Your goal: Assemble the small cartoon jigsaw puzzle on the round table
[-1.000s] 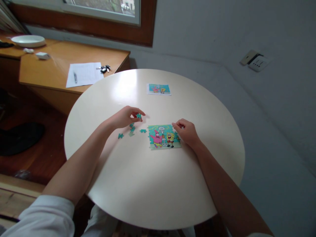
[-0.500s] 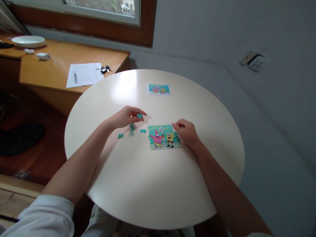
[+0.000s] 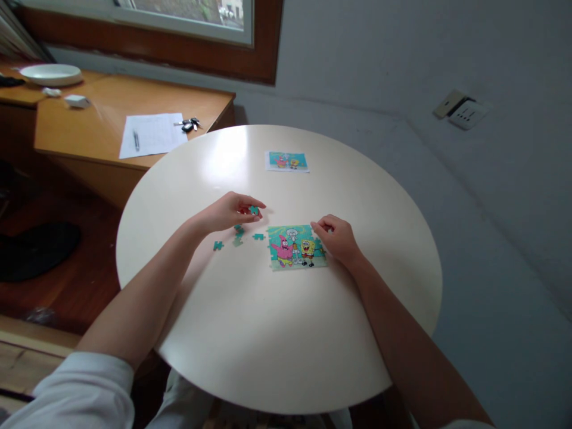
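My left hand (image 3: 236,210) holds a small teal puzzle piece (image 3: 254,210) between thumb and fingers, raised a little over the table. Below and to its right lies a partly joined jigsaw puzzle (image 3: 292,249) with a pink starfish, a squid and a yellow sponge figure. My right hand (image 3: 336,236) rests at the puzzle's upper right edge, fingers curled and thumb side touching it; whether a piece is in them is hidden. Between the left hand and the puzzle is a loose teal piece (image 3: 258,237). Another loose piece (image 3: 218,245) lies farther left, near a small cluster of pieces (image 3: 238,234).
The round white table (image 3: 277,339) carries a printed reference picture (image 3: 288,161) at its far side. A wooden desk (image 3: 102,95) behind on the left holds a paper sheet (image 3: 156,136) with a pen, keys (image 3: 190,124) and a white round lid-like object (image 3: 52,75).
The puzzle piece in my left hand has turned slightly between the fingers. My right hand has stayed at the puzzle's edge.
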The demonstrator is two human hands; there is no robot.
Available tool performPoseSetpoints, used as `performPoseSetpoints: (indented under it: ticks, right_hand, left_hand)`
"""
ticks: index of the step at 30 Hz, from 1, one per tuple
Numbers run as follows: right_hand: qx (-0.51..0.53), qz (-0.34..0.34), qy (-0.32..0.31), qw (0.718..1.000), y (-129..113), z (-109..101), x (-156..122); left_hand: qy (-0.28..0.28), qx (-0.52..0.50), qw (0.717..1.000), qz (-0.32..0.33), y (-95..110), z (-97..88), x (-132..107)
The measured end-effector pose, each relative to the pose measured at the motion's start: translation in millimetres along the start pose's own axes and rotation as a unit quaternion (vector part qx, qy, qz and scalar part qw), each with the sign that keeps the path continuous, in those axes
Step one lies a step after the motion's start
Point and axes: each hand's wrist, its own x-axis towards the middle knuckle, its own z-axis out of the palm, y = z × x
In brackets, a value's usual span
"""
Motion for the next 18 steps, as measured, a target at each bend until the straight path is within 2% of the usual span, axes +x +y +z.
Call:
performPoseSetpoints:
  ticks: [10,18]
  right_hand:
    - [0.002,0.002,-0.001,1.000,-1.5,-0.4,-0.1]
    - [0.000,0.001,0.002,1.000,0.1,0.6,0.0]
  left_hand:
    - [-0.002,-0.029,1.000,-0.005,-1.3,1.8,0.1]
    - [-0.015,-0.164,0.985,-0.041,-6.3,6.2,1.9]
